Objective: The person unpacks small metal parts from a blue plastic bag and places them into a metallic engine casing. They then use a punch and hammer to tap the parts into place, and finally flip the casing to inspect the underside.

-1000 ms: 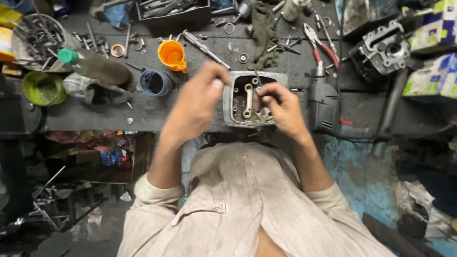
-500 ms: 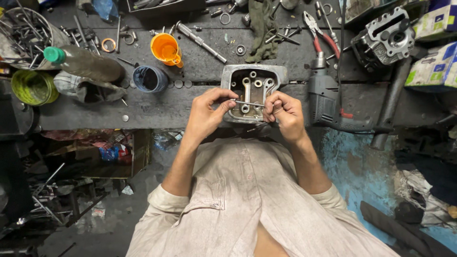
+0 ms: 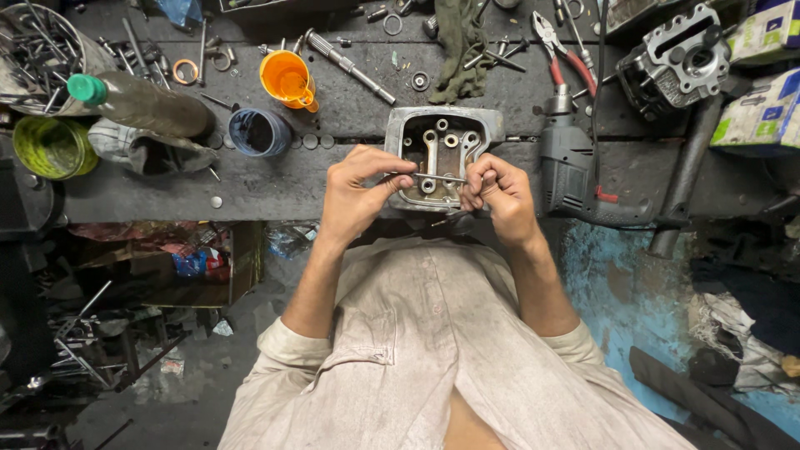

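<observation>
Head view: both hands point(image 3: 433, 187) pinched on thin rod point(image 3: 440, 177).

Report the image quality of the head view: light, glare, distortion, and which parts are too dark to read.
Head view: even, soft light on the workbench, with both hands and the metal engine cover sharp; slight sheen on the orange cup; wide-angle bending toward the corners; the space under the bench at lower left is dim and cluttered, hard to make out.
</observation>
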`<action>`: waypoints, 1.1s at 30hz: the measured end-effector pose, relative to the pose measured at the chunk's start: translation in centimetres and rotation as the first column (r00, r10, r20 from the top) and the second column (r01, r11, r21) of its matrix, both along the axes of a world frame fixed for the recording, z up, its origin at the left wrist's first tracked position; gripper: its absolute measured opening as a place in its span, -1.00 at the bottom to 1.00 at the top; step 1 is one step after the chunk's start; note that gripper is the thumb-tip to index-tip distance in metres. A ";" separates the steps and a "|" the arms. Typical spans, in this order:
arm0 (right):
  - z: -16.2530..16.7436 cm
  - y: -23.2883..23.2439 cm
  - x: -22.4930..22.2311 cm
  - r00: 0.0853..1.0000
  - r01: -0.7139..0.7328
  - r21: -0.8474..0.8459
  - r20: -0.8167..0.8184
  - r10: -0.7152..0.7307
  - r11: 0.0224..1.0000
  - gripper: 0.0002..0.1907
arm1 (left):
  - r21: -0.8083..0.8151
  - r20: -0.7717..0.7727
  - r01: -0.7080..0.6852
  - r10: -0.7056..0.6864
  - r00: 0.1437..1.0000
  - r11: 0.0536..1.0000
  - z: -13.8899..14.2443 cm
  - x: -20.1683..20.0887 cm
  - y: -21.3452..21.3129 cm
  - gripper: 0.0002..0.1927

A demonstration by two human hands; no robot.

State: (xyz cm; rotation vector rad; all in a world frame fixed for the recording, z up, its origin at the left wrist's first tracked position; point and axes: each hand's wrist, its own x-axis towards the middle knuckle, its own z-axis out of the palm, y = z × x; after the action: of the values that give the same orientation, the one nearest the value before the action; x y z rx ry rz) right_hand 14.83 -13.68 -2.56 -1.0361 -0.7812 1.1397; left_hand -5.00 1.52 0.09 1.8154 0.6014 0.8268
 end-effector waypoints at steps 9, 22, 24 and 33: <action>-0.1 -0.5 0.3 1.000 0.023 -0.061 -0.015 -0.024 0.998 -0.65 | 0.008 0.023 0.040 -0.040 0.999 0.999 -0.4 -0.2 -0.2 -0.77; -0.4 0.3 -1.4 0.996 -0.082 -0.046 0.027 0.084 0.996 -0.65 | -0.118 0.067 0.154 -0.147 0.987 0.981 -1.5 1.3 -2.1 -0.77; -0.3 0.4 -1.5 0.993 -0.083 -0.047 0.078 0.086 0.995 -0.66 | -0.439 0.231 0.180 -0.083 0.969 0.880 -2.2 1.1 -1.6 -0.72; 1.1 1.6 -4.1 0.984 -0.005 0.138 0.176 -0.019 0.990 -0.78 | -0.689 0.452 0.236 0.151 0.879 0.685 -5.6 1.6 -2.8 -0.76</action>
State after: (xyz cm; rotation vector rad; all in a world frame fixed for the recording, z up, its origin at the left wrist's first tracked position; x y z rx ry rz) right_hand 10.72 -12.04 -1.44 -1.0321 -0.9827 0.9823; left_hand -3.35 -1.29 -5.53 0.8284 0.4580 0.8028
